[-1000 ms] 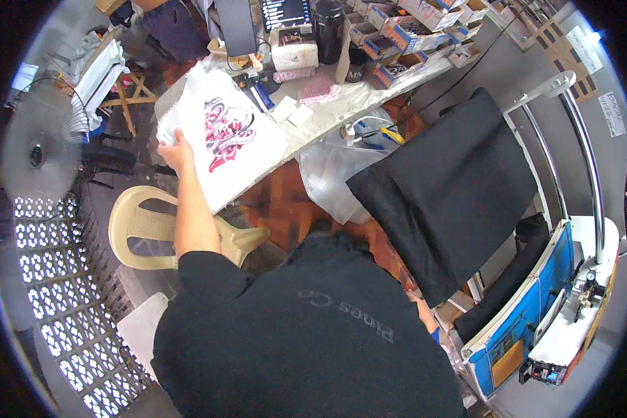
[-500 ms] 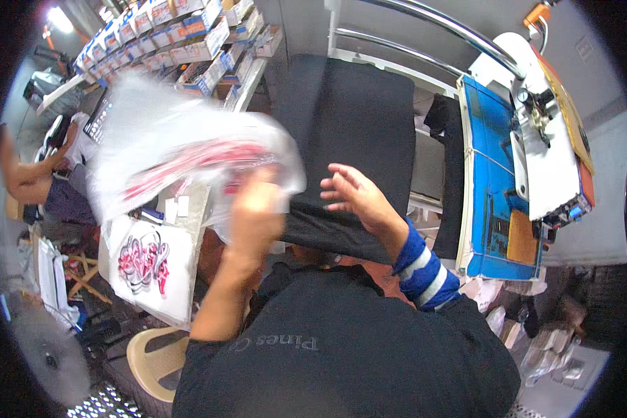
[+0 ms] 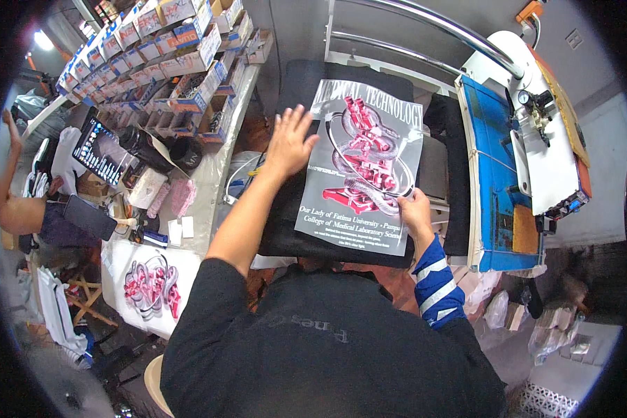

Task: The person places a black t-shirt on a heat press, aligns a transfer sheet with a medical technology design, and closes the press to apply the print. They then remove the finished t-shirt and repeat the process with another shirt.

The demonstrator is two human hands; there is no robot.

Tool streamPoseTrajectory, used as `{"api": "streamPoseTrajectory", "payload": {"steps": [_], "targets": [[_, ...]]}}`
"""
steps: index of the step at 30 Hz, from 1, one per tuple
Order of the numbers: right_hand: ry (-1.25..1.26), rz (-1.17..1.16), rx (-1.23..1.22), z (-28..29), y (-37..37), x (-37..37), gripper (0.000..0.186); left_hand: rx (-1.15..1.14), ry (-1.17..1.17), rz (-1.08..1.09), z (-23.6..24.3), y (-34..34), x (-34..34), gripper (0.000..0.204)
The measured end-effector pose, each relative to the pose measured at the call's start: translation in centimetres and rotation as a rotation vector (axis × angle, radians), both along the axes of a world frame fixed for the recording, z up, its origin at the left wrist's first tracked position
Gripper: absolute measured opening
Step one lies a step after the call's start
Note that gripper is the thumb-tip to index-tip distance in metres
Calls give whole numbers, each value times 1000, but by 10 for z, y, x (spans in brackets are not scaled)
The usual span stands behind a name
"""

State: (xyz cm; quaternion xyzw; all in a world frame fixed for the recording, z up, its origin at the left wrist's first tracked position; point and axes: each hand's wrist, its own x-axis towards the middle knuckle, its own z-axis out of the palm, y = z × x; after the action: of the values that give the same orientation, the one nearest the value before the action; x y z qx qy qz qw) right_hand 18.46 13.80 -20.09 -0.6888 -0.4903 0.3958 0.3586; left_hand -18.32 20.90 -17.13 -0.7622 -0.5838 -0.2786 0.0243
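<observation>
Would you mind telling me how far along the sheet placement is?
Done: the printed transfer sheet lies on the black garment. In hand: the left hand presses flat at its left edge, and the right hand pinches its lower right edge. Left: the blue heat press is not closed over it.

two printed sheets [image 3: 364,171], two hands [image 3: 289,143]

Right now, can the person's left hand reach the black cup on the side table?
Probably yes. The left hand lies flat on the grey printed transfer sheet, holding nothing, and the black cup stands off to its left with nothing between them.
</observation>
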Motion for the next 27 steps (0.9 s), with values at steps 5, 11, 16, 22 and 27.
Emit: {"api": "streamPoseTrajectory", "payload": {"steps": [5,11,16,22,27], "targets": [[-173,-13,0,-1,8,6,27,-209,-160,158,-41,24,-23,72],[-211,45,-41,29,26,-26,32,-286,-318,154,-58,-5,-49,71],[-485,35,161,44,30,-32,49,-501,-515,346,-42,-75,-55,61],[-819,399,519,20,-36,-21,60,-52,-181,-185,1,-109,-23,36],[-801,421,460,21,-28,-29,61,-30,-135,-219,-1,-62,9,27]]}}
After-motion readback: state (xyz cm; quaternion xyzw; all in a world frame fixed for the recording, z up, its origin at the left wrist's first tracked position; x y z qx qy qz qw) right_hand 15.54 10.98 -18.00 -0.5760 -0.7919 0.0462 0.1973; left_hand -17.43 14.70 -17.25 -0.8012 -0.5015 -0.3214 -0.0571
